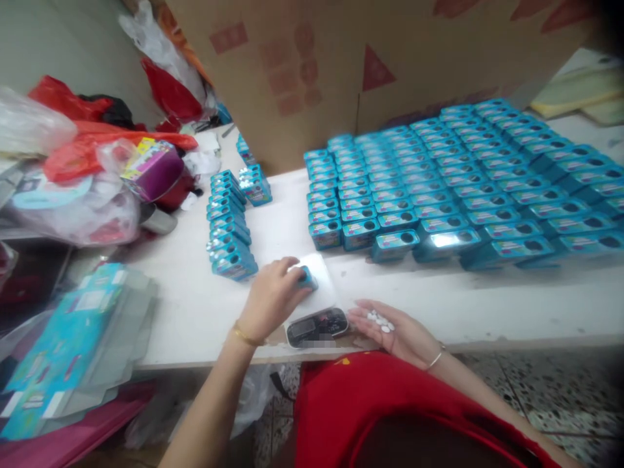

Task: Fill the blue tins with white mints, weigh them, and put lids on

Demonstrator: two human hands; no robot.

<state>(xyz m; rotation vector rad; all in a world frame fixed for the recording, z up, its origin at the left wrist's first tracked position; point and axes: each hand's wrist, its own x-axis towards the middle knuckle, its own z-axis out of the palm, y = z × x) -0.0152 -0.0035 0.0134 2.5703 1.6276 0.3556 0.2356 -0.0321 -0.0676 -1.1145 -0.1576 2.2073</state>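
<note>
My left hand [273,296] is closed over a small blue tin [307,278] that rests on the white platform of a small digital scale [316,325] at the table's front edge. To the right of the scale, my right hand [390,328] lies palm up and open, with several small white tablets [380,320] loose on the palm. A gold bangle circles each wrist.
A large block of blue tins [453,188] in rows fills the table's right half. A shorter row of tins [228,224] runs on the left. A cardboard sheet [370,58] stands behind. Plastic bags [88,175] and flat blue packaging [68,344] lie at left.
</note>
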